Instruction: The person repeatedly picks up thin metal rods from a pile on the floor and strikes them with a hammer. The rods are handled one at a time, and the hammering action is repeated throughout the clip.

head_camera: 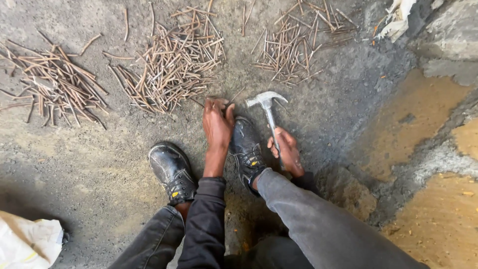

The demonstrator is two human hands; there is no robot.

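Observation:
My left hand reaches down to the gritty ground just in front of my right black shoe. Its fingertips are pinched on a thin rusty nail that sticks out toward the hammer. My right hand grips the metal handle of a claw hammer, whose steel head hovers a little right of the left fingertips. A middle pile of rusty nails lies right beyond my left hand.
Two more nail piles lie on the ground, one at the far left and one at the back right. My left shoe is planted lower left. A white sack sits bottom left. Broken concrete and yellow sandy patches lie right.

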